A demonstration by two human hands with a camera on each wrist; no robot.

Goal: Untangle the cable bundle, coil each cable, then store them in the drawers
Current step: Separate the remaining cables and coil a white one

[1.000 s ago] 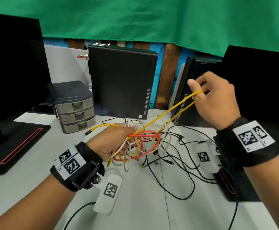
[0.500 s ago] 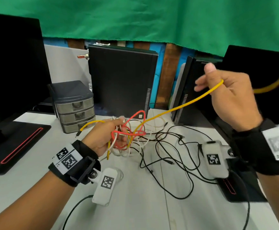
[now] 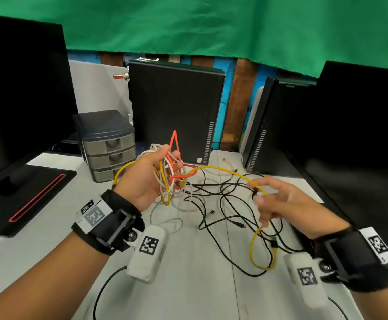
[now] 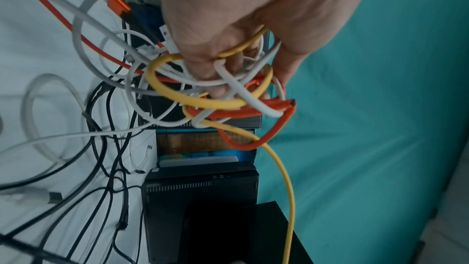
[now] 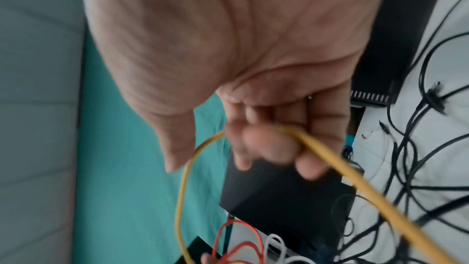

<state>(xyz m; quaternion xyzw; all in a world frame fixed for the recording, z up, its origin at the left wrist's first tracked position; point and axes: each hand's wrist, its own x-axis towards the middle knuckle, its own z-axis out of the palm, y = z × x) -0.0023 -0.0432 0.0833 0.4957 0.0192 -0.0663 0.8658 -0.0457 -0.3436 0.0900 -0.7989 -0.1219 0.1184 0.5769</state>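
Note:
My left hand (image 3: pixel 156 174) is raised above the white table (image 3: pixel 50 239) and grips a tangled bundle (image 3: pixel 172 176) of white, orange and yellow cables; the left wrist view shows my fingers (image 4: pixel 218 71) curled through the loops of the bundle (image 4: pixel 228 103). A yellow cable (image 3: pixel 225 170) arcs from the bundle to my right hand (image 3: pixel 273 202), whose fingers curl round it; the right wrist view shows the yellow cable (image 5: pixel 337 160) in those fingers (image 5: pixel 266 148). Its tail loops down onto the table (image 3: pixel 255 255). The grey three-drawer unit (image 3: pixel 108 144) stands at the back left, drawers closed.
Loose black cables (image 3: pixel 225 204) and a white cable (image 3: pixel 170 222) sprawl over the table's middle. Two black computer cases (image 3: pixel 176 112) (image 3: pixel 278 125) stand at the back. Monitors (image 3: pixel 20 88) flank both sides. A black stand base (image 3: pixel 20 192) lies on the left.
My right hand has dropped from high at the right down to just above the table, so the yellow cable now hangs slack. My left hand lifted the bundle and turned palm-up.

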